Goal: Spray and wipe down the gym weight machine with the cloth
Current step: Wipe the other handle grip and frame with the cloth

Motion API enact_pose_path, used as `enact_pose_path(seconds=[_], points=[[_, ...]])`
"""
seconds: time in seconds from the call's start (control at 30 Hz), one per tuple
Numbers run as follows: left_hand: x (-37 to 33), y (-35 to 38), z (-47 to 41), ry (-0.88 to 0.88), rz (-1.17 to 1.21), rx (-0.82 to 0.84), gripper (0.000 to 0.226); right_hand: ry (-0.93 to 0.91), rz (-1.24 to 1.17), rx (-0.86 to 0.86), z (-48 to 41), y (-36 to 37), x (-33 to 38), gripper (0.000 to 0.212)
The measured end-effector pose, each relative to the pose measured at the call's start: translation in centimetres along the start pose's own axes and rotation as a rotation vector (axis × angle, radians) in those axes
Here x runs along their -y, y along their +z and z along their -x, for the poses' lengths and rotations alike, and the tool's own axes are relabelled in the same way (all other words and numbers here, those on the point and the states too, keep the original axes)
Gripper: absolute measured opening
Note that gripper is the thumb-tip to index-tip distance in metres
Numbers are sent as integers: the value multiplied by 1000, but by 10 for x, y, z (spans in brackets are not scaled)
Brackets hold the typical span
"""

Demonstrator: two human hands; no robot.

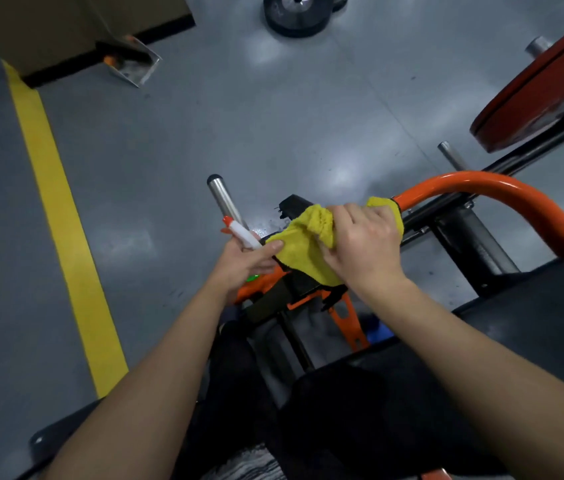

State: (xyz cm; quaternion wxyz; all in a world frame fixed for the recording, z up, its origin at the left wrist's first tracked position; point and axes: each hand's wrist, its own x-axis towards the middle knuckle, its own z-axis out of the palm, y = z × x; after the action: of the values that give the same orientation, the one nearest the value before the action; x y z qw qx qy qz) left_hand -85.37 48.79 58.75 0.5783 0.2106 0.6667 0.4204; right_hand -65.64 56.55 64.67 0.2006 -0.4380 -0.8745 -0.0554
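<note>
My right hand [363, 244] grips a bunched yellow cloth [303, 244] and presses it on the weight machine where the curved orange tube [502, 192] meets the black frame [474, 237]. My left hand [242, 261] holds a white spray bottle with a red nozzle [239, 230], and its thumb touches the cloth's left edge. A chrome peg [221, 199] stands up just behind the bottle. Part of the machine under the cloth is hidden.
An orange weight plate [536, 95] hangs on the machine at the upper right. A black plate [294, 15] lies on the grey floor at the top. A yellow floor stripe [62, 216] runs down the left. A cardboard box [66, 26] and a metal wedge [135, 64] sit upper left. A black pad [533, 327] spans the lower right.
</note>
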Motion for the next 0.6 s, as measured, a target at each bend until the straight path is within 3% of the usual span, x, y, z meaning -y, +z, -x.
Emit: enact_pose_path(seconds=[0.07, 0.23, 0.43, 0.53, 0.6], points=[[-6, -2, -3, 0, -23, 8, 35, 42, -20, 66, -9, -7, 4, 37], [-24, -4, -2, -19, -70, 135, 35, 191, -133, 102, -12, -39, 2, 39], [-38, -6, -6, -141, -254, 185, 15, 311, -238, 48, -17, -81, 35, 40], [-44, -2, 2, -201, -316, 118, 22, 302, -284, 223, -28, -83, 61, 41], [-49, -7, 12, -283, -176, 80, 23, 311, -308, 408, -35, -69, 64, 38]])
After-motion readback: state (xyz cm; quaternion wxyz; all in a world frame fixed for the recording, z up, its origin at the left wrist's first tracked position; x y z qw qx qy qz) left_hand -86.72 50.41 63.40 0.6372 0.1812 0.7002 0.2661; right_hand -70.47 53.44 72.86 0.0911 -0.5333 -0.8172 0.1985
